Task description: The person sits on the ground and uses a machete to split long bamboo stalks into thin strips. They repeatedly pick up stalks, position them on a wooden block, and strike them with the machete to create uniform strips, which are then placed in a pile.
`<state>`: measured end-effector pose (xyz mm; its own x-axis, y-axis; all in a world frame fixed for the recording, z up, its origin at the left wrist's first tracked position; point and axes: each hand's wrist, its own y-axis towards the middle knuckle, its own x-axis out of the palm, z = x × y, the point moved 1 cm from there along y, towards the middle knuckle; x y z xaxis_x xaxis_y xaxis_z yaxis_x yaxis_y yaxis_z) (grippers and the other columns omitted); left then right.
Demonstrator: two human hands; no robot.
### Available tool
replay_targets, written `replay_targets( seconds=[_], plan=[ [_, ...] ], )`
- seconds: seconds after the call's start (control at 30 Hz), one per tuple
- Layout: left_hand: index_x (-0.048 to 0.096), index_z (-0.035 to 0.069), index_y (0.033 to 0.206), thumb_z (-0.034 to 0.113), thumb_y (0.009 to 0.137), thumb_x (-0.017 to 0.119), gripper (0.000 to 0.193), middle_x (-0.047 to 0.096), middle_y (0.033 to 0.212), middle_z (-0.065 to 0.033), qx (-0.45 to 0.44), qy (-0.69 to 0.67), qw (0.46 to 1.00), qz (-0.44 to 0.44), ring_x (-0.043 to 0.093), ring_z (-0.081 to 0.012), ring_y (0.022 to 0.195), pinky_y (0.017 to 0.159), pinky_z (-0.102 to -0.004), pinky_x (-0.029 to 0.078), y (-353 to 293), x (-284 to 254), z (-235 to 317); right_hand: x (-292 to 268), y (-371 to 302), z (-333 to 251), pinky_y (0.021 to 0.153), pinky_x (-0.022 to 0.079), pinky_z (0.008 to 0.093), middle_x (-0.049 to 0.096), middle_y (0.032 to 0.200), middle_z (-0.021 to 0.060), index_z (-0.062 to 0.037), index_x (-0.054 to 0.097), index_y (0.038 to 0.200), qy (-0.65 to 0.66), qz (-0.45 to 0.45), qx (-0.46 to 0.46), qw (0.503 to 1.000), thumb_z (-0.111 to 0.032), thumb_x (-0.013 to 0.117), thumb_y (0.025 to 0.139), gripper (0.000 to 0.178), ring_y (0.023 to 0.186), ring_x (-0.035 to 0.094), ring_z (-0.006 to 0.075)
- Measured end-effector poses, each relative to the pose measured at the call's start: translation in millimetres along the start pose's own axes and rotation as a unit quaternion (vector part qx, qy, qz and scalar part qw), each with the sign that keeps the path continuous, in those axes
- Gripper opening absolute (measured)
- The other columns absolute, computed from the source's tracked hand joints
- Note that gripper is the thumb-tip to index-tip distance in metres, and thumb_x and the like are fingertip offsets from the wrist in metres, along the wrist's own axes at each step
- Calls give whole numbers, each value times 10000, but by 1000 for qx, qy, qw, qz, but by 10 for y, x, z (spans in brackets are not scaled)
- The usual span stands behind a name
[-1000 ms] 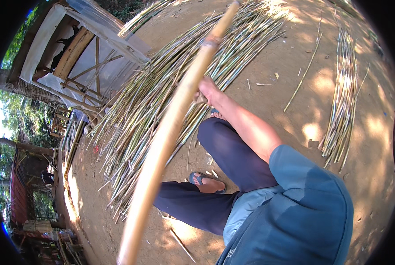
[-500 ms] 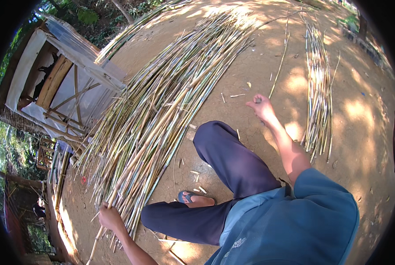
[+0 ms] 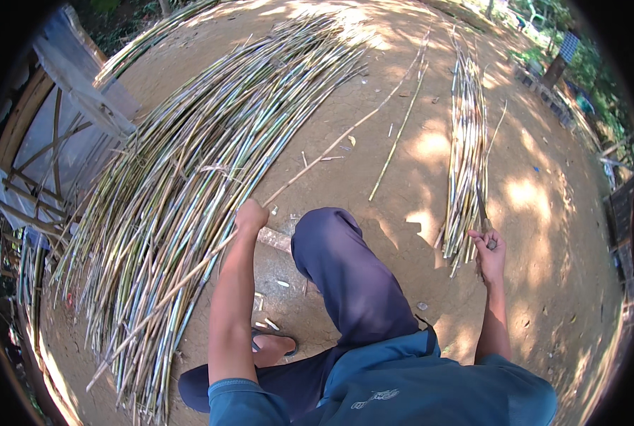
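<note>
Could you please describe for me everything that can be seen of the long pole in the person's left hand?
The long pole is slender and pale tan-brown, and looks like bamboo or cane. Its line looks bent, though the wide lens may cause some of that. The left hand is closed around it partway along. One stretch crosses over the pile of stalks toward the lower left; the other slants up and right over the brown ground. Whether it touches pile or ground, I cannot tell.

Rm betw. lg pile (image 3: pixel 189 156) & sm bundle (image 3: pixel 467 142), but pole (image 3: pixel 306 169) cuts across.
</note>
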<state>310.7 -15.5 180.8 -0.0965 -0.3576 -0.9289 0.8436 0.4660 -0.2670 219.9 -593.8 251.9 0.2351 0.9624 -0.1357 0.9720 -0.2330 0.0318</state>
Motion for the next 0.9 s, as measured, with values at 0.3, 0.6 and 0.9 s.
replay_targets(
  seconds=[0.3,0.6,0.9],
  plan=[
    [642,28,961,166,779,611,231,684,855,-191,47,-69,996,-20,664,-347,864,776,-434,514,-191,734,-1700,823,334,-55,393,324,171,647,1153,270,-111,336,752,43,-144,-67,986,-16,545,938,295,429,360,11],
    [639,63,1037,287,816,602,317,682,1017,-189,-75,-157,984,35,649,-349,986,856,-442,510,-955,1059,-2500,1280,491,-192,351,334,170,577,1233,334,-96,342,770,73,-190,-114,972,-25,557,920,272,436,381,30],
    [566,41,1303,409,784,682,647,617,1225,-232,-246,-79,932,-254,588,-343,1159,989,-412,453,-2152,2343,-4133,1331,453,-309,357,326,157,571,1215,364,-105,342,777,58,-162,-153,973,-27,591,892,284,433,367,21]
  ],
)
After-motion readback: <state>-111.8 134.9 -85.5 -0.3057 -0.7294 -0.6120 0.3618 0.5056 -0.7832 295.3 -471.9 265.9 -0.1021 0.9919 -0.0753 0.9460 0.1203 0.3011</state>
